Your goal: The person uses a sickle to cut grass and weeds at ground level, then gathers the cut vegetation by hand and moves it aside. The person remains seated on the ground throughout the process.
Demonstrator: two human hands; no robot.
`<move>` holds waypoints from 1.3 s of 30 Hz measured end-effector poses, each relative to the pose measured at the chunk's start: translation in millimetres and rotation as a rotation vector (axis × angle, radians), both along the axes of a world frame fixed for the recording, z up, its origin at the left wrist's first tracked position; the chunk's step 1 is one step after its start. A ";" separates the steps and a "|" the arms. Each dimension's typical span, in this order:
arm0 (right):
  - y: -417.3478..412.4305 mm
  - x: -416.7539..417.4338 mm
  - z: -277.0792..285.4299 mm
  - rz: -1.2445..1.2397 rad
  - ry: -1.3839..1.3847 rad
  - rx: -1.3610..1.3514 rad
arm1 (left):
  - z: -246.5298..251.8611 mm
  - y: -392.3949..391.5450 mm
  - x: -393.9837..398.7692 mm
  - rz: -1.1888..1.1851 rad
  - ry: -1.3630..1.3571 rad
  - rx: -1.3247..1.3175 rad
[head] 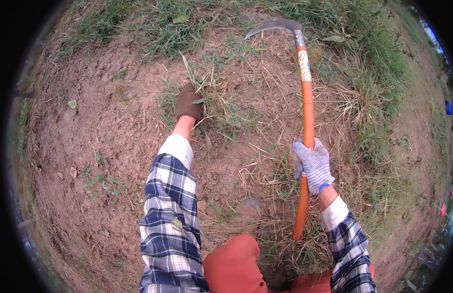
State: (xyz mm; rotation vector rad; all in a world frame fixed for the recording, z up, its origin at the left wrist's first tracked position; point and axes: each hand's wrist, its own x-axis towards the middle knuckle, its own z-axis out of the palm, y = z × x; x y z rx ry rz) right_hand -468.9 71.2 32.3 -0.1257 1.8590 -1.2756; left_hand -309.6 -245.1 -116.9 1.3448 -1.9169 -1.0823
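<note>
My left hand (190, 102), in a dark brown glove, is closed around a tuft of grass (208, 82). Green and dry blades stick out above the fist and to its right. My right hand (316, 166) wears a grey-and-white striped knit glove with a blue cuff edge. It grips a sickle by its long orange wooden handle (308, 110), below the middle. The curved metal blade (275, 25) is at the far end, its tip pointing left just over grass and soil. A printed label (304, 66) wraps the handle below the metal socket.
Bare brown soil (91, 121) spreads to the left, with small weeds (109, 185) and fallen leaves. Thicker grass (372, 66) grows along the right and the far side. Dry cut stalks lie around the handle. My bent knee (232, 262) and a shoe tip (251, 205) are close below.
</note>
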 end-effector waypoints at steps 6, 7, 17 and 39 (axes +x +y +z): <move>-46.6 -16.1 -12.4 0.025 -0.049 -0.031 | 95.8 65.7 -8.4 -0.656 -0.242 -0.160; -52.8 -14.3 -13.0 0.045 -0.062 -0.028 | 102.0 103.7 -16.7 -0.937 -0.269 -0.226; 80.0 -3.0 72.3 0.106 -0.145 0.145 | 57.9 210.5 -34.9 -0.832 -0.722 -0.593; 456.9 129.5 208.9 -1.218 -0.168 -0.759 | 251.5 443.5 -154.5 -1.898 -0.362 -0.652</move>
